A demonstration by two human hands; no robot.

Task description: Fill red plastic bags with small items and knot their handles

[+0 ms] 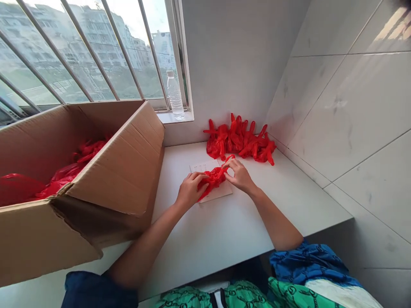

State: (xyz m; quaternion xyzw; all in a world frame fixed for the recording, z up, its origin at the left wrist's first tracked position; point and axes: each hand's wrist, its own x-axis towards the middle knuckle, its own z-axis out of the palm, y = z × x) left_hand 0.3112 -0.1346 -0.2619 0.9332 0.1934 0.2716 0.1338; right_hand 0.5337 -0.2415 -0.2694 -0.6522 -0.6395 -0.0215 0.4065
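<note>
My left hand [190, 189] and my right hand [239, 175] both grip one crumpled red plastic bag [214, 177] over a small pale board [218, 192] lying on the white counter [224, 231]. The left hand's fingers curl round the bag's left end. At the bag's right end, the right hand pinches a thin loop. A pile of knotted red bags [240, 140] lies just beyond, against the back wall.
A large open cardboard box [122, 171] with more red bags [64, 171] inside stands at the left of the counter. A clear water bottle [175, 95] is on the window sill. Tiled wall [346, 107] borders the right.
</note>
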